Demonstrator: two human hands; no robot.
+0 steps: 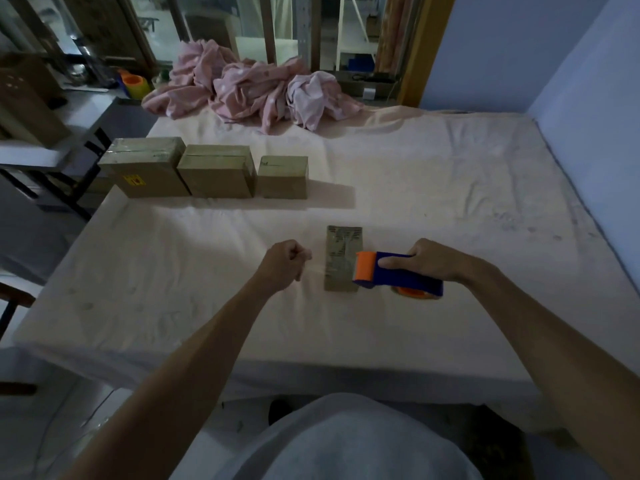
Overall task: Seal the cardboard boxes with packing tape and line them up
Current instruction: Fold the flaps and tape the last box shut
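On the bed [450,188], covered by a pale sheet, everything is laid out. A heap of crumpled pink cloth [249,88] is piled at the far edge.

Three cardboard boxes are lined up in a row at far left, side by side:
- The left box [145,171] is the biggest. Glossy tape is seen on its top and a yellow label on its front.
- The middle box [216,174] is set just beside it, touching or nearly so.
- The right box [282,176] is the smallest of the row, with a narrow gap to the middle one.

A fourth, small box [341,251] is placed apart from the row, near centre, between the two hands. Its top is covered with shiny tape.

The blue tape dispenser [401,271] is gripped from above by the right hand [433,259], fingers wrapped over its body. Its orange roller end is held at the near right edge of the small box. The tape roll is partly seen under the dispenser.

The left hand [285,263] is curled into a loose fist just left of the small box. Nothing is seen held in it.
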